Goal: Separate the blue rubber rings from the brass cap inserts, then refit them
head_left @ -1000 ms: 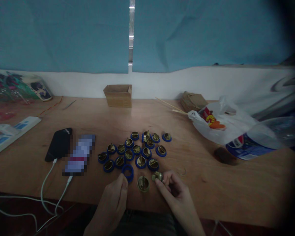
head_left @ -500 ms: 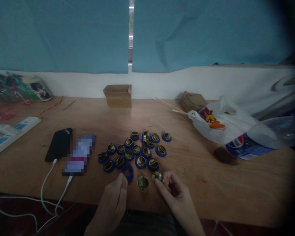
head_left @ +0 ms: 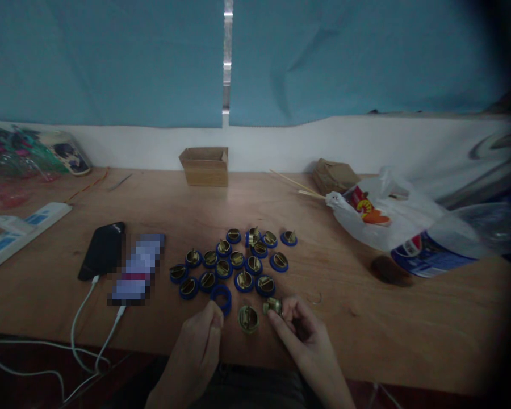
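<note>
My right hand (head_left: 302,329) pinches a small round brass fitting (head_left: 273,306) between thumb and fingers, tilted on its side. A similar brass fitting (head_left: 248,319) without a blue ring lies on the table between my hands. My left hand (head_left: 198,343) is closed, its thumb and index finger pressed together; whatever is in them is hidden. Blue rings (head_left: 227,308), overlapping, lie just beyond the left fingertips; whether they touch is unclear. Further off sit several brass fittings with blue rims (head_left: 243,280), loosely clustered.
To the left are a black power bank (head_left: 101,253), a phone (head_left: 138,268) on a white cable and a power strip (head_left: 25,233). A cardboard box (head_left: 206,173) stands at the back. A plastic bag (head_left: 409,210) and a Pepsi bottle (head_left: 434,253) are at the right.
My left hand has shifted very slightly. The right hand still holds the brass fitting in the same place, and the things on the table look unchanged.
</note>
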Tool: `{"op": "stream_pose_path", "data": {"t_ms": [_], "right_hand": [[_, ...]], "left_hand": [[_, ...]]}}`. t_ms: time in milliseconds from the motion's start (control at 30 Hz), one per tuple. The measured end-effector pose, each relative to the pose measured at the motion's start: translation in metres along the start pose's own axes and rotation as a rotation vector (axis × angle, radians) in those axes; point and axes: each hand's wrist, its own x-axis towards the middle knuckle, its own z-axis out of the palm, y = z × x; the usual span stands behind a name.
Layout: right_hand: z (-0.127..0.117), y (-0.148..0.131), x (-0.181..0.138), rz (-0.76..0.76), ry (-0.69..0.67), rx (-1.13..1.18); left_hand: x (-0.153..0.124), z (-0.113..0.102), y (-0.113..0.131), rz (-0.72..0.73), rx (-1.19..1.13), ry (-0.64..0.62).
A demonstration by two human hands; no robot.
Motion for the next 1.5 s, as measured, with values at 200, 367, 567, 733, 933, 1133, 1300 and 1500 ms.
{"op": "stream_pose_path", "data": {"t_ms": [200, 367, 567, 733, 933, 1133, 1300, 1500], "right_hand": [[-0.0003, -0.0005, 0.0004, -0.005, 0.000, 0.002], [0.0000, -0.0010, 0.0009, -0.007, -0.002, -0.004], [0.0006, -0.0021, 0.0001, -0.020, -0.001, 0.002], [0.0000, -0.0021, 0.0003, -0.028, 0.006, -0.005], [0.0005, 0.0005, -0.0006, -0.003, -0.001, -0.002], [0.0005, -0.0015, -0.0007, -0.004, 0.003, -0.001], [0.0001, -0.0029, -0.0006, -0.006, 0.011, -0.002], [0.0008, -0.0047, 0.0003, -0.003, 0.019, 0.014]], "left_hand": [[-0.0004, 0.0013, 0.0011, 0.000, -0.005, 0.037], [-0.0001, 0.0019, -0.0019, 0.003, -0.013, 0.013], [0.0006, 0.0008, -0.0027, -0.006, 0.018, -0.016], [-0.0003, 0.0005, 0.0001, 0.009, 0.032, -0.001], [0.0013, -0.0003, -0.0004, 0.051, 0.084, 0.003], [0.0027, 0.0008, -0.0054, 0.099, 0.169, -0.033], [0.0022, 0.0008, -0.0038, 0.127, 0.208, -0.027], [0.0021, 0.0016, -0.0064, 0.124, 0.233, -0.004]]}}
